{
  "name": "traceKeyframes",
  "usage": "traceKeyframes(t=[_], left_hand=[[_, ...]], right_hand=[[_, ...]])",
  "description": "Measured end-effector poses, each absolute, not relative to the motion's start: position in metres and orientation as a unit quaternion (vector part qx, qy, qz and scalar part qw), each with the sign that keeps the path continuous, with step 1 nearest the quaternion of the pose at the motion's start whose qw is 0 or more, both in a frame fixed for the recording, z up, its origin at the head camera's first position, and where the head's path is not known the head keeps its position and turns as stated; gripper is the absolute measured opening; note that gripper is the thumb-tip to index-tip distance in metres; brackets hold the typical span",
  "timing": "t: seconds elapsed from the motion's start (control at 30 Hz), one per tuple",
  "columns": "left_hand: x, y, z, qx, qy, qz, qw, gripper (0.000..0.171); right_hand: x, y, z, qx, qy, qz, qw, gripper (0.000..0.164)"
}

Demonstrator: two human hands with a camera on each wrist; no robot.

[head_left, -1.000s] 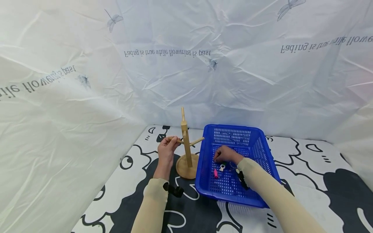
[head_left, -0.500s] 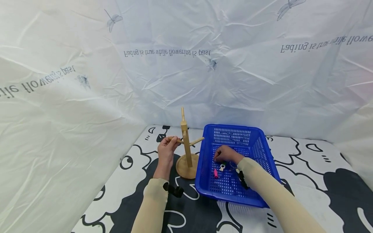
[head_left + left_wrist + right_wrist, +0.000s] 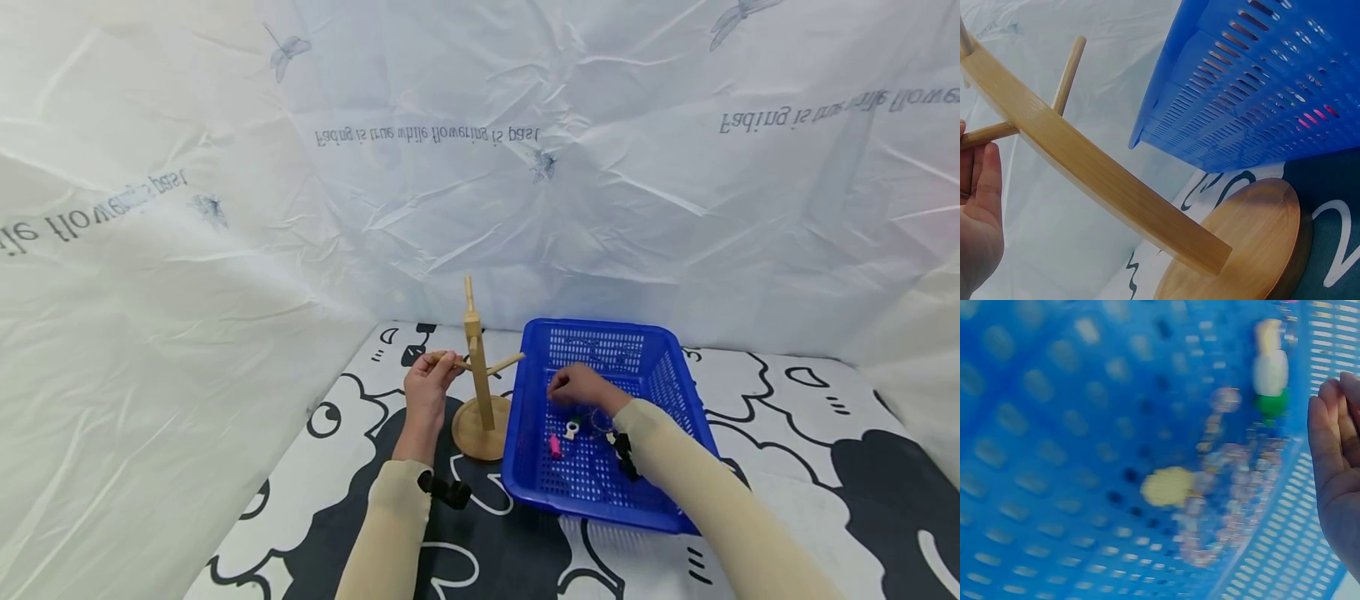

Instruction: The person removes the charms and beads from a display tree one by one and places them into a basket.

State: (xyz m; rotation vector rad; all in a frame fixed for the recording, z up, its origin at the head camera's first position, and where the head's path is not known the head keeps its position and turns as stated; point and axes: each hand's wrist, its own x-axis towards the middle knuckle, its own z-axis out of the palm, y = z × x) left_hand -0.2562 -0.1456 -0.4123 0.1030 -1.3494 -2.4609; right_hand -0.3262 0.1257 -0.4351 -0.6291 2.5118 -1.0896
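My left hand (image 3: 426, 392) pinches a side peg (image 3: 988, 135) of a wooden peg stand, whose post (image 3: 482, 379) rises from a round base (image 3: 1254, 231). Inside the blue basket (image 3: 600, 512), my right hand (image 3: 583, 387) has its fingers drawn together near the left wall; I cannot tell whether something small is between them. Below it lie a pink charm (image 3: 555, 447) and a white-and-green charm (image 3: 1271, 372). A beaded bracelet (image 3: 1197, 551) with a pale yellow charm (image 3: 1168, 486) lies blurred on the basket floor in the right wrist view.
The basket stands close to the right of the wooden stand, one peg (image 3: 507, 363) reaching toward its rim. Both rest on a black-and-white cartoon cloth (image 3: 787, 467). White plastic sheeting (image 3: 480, 217) hangs behind and to the left.
My right hand has risen slightly and moved away from the charms, toward the back of the basket. My left hand keeps its grip on the peg, and the stand has not moved.
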Motion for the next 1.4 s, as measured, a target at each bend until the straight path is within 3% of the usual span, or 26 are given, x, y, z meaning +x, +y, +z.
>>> traceKeyframes(t=[0.37,0.77,1.0,1.23,1.4], left_hand=[[-0.257,-0.149,-0.41,0.034,-0.482,-0.86,0.165,0.016],[-0.252,-0.157,-0.41,0.022,-0.525,-0.84,0.133,0.023],[-0.247,-0.164,-0.406,0.01,-0.571,-0.814,0.104,0.024],[-0.243,-0.175,-0.403,0.026,-0.642,-0.764,0.064,0.008],[-0.23,-0.196,-0.397,-0.002,-0.786,-0.616,0.052,0.034]], right_hand=[[-0.309,0.124,-0.375,-0.208,0.87,-0.423,0.142,0.026],[-0.245,0.153,-0.331,-0.218,0.864,-0.429,0.148,0.032],[-0.201,0.185,-0.331,-0.191,0.861,-0.451,0.139,0.034],[-0.168,0.22,-0.35,-0.122,0.871,-0.462,0.116,0.039],[-0.153,0.253,-0.362,-0.078,0.904,-0.417,0.057,0.049]])
